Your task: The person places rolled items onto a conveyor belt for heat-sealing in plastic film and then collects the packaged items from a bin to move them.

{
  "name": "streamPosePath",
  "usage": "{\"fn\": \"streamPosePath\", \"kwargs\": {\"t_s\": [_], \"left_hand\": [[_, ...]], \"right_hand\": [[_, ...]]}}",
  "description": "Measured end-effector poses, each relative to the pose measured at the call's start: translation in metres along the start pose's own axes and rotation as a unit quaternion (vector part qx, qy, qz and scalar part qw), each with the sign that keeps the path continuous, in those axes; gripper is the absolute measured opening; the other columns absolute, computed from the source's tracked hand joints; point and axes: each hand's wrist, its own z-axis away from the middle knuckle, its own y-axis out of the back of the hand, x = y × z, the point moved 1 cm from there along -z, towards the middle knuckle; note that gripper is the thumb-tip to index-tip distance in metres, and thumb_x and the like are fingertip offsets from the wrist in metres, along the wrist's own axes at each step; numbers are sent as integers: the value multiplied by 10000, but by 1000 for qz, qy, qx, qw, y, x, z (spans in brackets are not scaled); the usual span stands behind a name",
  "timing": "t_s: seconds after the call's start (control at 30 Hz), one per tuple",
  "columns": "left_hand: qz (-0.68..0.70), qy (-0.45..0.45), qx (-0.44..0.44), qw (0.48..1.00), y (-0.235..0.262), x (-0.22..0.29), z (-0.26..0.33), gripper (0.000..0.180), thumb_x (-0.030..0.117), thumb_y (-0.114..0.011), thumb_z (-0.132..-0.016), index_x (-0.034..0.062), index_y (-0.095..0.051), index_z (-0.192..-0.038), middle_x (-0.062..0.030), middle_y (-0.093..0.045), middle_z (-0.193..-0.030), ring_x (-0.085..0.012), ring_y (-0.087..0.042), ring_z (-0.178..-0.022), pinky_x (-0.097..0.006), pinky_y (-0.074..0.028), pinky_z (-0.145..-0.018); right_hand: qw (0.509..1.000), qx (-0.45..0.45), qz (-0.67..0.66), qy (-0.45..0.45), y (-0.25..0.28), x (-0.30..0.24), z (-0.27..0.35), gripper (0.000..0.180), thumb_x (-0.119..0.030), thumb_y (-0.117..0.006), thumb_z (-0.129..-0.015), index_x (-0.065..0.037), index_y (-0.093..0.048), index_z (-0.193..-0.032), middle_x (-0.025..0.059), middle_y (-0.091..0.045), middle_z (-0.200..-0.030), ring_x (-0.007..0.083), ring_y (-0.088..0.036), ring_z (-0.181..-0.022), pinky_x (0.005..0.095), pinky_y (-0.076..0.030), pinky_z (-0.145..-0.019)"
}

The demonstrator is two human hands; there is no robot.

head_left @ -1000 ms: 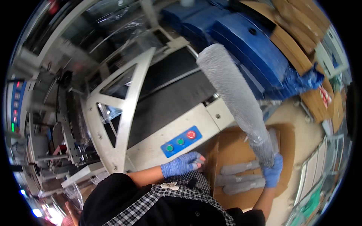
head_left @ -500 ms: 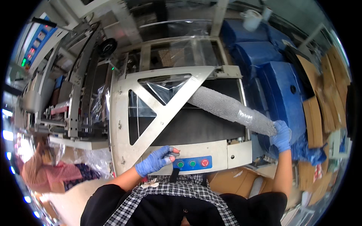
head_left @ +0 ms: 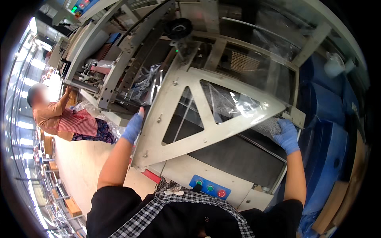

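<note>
A fuzzy grey roll lies under the pale triangular metal plate, most of its length inside clear plastic film that shows through the plate's cut-out. My right hand, in a blue glove, grips the roll's near right end. My left hand, gloved in blue with a bare fingertip, is at the left edge of the plate, beside the neighbouring machine; its fingers are mostly hidden. Beneath the plate runs a dark conveyor belt.
A blue control panel with green and red buttons sits at the machine's front. Blue-covered stacks and cardboard stand on the right. Another machine is at the left, with a person standing past it.
The roll has slid leftward under the plate into the film, my right hand following it. My left hand has gone from beside the buttons to the plate's left edge. The view has turned left.
</note>
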Motion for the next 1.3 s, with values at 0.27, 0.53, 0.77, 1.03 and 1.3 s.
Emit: {"fn": "streamPosePath", "kwargs": {"t_s": [0.27, 0.53, 0.77, 1.03, 1.3], "left_hand": [[503, 150, -272, 807, -36, 22, -66, 723, 562, -575, -824, 75, -440, -1341, -159, -520, -1296, -304, -544, -1134, -434, -438, -976], [552, 184, -89, 808, -9, -53, -91, 95, 102, -585, -897, 54, -561, -975, -123, -650, -993, -292, -638, -951, -419, -551, -856], [502, 222, 25, 836, 18, -55, -96, 261, 313, -579, -909, 85, -524, -1023, -151, -613, -1085, -338, -603, -1008, -448, -545, -795], [481, 55, -118, 867, -25, -50, -108, 427, 326, -731, -798, 66, -580, -1101, -79, -627, -1058, -212, -597, -934, -333, -515, -812], [546, 200, -97, 808, -1, -25, -79, 363, 408, -660, -841, 83, -586, -983, -57, -636, -848, -242, -624, -862, -359, -543, -744]], "right_hand": [[981, 146, -1, -131, -11, 6, 64, 867, -86, -835, -562, -92, -440, -1335, 174, -545, -1195, 329, -506, -1146, 399, -374, -1023], [876, 68, -423, -222, -84, -33, 59, 515, 52, -613, -804, -40, -489, -1295, 85, -606, -1101, 118, -575, -923, 232, -471, -818], [893, 66, -415, -162, -120, -72, 41, 408, 2, -607, -819, 8, -535, -1220, 108, -619, -1078, 133, -580, -870, 240, -485, -776], [444, 7, -857, -262, -66, -119, 7, 556, -340, -660, -838, -18, -467, -1249, 118, -571, -1148, 248, -564, -1061, 389, -481, -891], [561, 96, -745, -348, -97, -151, 2, 542, -315, -677, -828, -44, -469, -1249, 106, -525, -1210, 254, -532, -1111, 415, -445, -952]]}}
